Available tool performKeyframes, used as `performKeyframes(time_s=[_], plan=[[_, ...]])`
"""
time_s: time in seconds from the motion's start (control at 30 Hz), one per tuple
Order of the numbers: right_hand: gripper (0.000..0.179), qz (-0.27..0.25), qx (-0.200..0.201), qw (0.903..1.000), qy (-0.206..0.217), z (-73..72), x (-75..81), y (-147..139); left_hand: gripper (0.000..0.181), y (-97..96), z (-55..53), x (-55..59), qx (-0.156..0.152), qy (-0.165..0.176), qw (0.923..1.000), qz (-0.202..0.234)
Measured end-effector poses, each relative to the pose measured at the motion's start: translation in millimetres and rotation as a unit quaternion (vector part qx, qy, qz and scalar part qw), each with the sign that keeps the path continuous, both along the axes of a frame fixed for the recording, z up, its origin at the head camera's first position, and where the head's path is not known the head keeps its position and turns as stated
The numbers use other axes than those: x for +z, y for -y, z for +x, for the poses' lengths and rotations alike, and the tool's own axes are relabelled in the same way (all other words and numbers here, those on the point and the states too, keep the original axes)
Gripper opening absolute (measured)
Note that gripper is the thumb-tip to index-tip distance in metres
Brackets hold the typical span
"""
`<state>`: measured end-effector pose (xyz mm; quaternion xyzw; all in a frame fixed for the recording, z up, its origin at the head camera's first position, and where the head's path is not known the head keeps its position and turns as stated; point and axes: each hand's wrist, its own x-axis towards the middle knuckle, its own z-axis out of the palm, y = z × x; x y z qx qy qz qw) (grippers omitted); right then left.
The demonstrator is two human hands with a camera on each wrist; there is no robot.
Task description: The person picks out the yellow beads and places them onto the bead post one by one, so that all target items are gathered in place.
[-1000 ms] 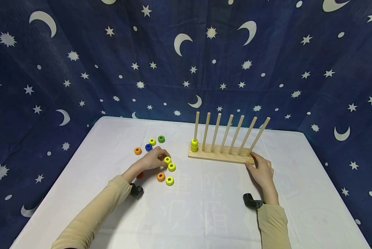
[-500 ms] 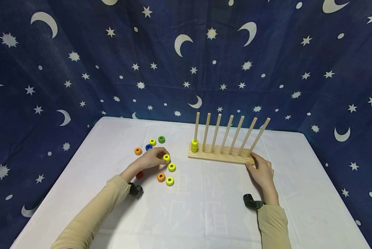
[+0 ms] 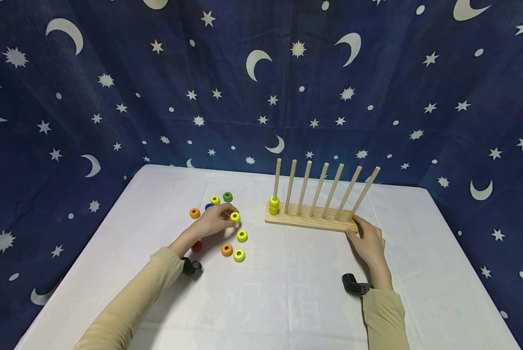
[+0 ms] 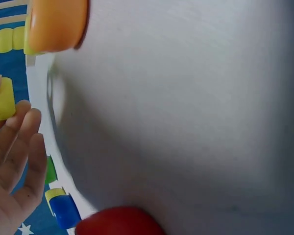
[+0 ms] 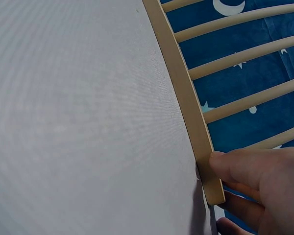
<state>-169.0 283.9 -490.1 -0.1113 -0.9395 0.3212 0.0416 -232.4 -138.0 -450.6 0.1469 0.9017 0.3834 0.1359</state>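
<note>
My left hand [image 3: 212, 221] pinches a yellow ring bead [image 3: 235, 218] between thumb and fingers, held a little above the table. In the left wrist view that yellow bead [image 4: 3, 105] sits at the fingertips. To the right is a wooden peg rack [image 3: 305, 221] with several upright pegs. Yellow beads [image 3: 273, 206] are stacked on its leftmost peg; the other pegs are bare. My right hand [image 3: 369, 241] grips the right end of the rack's base, thumb on the near edge, as the right wrist view shows on the base [image 5: 186, 98].
Loose beads lie around the left hand: yellow [image 3: 242, 236], another yellow [image 3: 239, 255], orange [image 3: 227, 249], red [image 3: 196, 246], orange [image 3: 194, 213], blue [image 3: 209, 206], yellow [image 3: 215, 200] and green [image 3: 228, 197]. A dark star-patterned cloth [image 3: 226, 121] hangs behind the white table [image 3: 287, 301].
The yellow bead in my left hand has risen from beside the other yellow bead and moved slightly away from me. My right hand has stayed on the rack.
</note>
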Motion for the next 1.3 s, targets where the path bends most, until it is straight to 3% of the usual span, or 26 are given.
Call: performKeyframes(time_s=[0.27, 0.6, 1.3], plan=[[0.055, 0.001, -0.004, 0.9999, -0.01, 0.0, -1.5, 0.5, 0.035, -8.0, 2.0, 2.6, 0.035, -0.031, 0.9982, 0.038], [0.055, 0.001, -0.002, 1.0, 0.004, 1.1, -1.4, 0.5, 0.035, -16.4, 3.6, 20.4, 0.065, -0.06, 0.9928, 0.081], [0.054, 0.002, -0.002, 1.0, -0.003, 0.8, 3.2, 1.4, 0.035, -25.6, -1.7, 64.0, 0.114, -0.058, 0.9824, 0.136]])
